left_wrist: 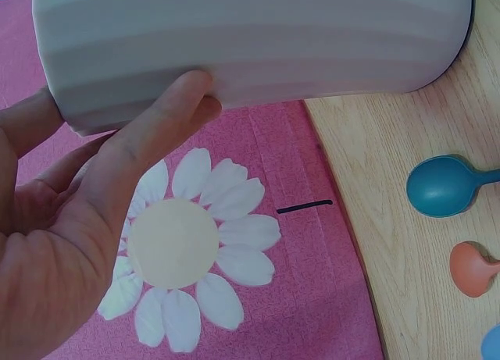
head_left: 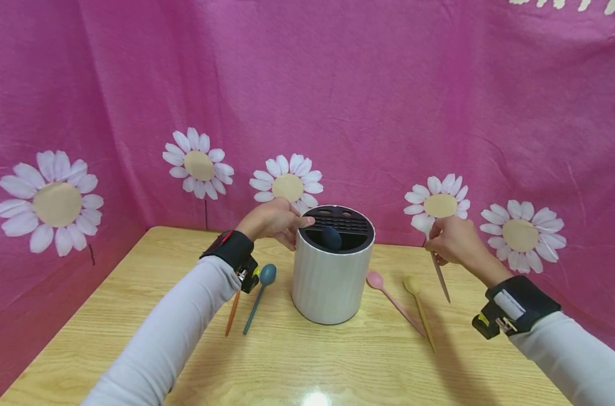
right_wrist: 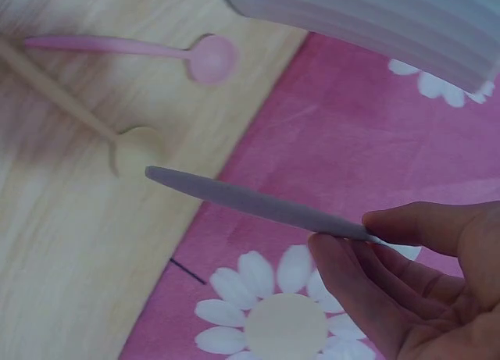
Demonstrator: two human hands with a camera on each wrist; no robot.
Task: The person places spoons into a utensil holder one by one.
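A white ribbed utensil holder with a black slotted top stands upright on the table. My left hand grips its upper left side, thumb at the rim and fingers against the outer wall. A dark blue spoon shows its rounded head in the front opening. To the right, my right hand pinches a grey long-handled utensil above the table, its handle pointing down. Fingers hide the utensil's upper end. Nearest below it lie a yellow spoon and a pink spoon.
Left of the holder lie a teal spoon and an orange utensil, partly hidden by the left wrist. A light blue piece shows at the left wrist view's edge. Pink cloth with paper flowers hangs behind the wooden table.
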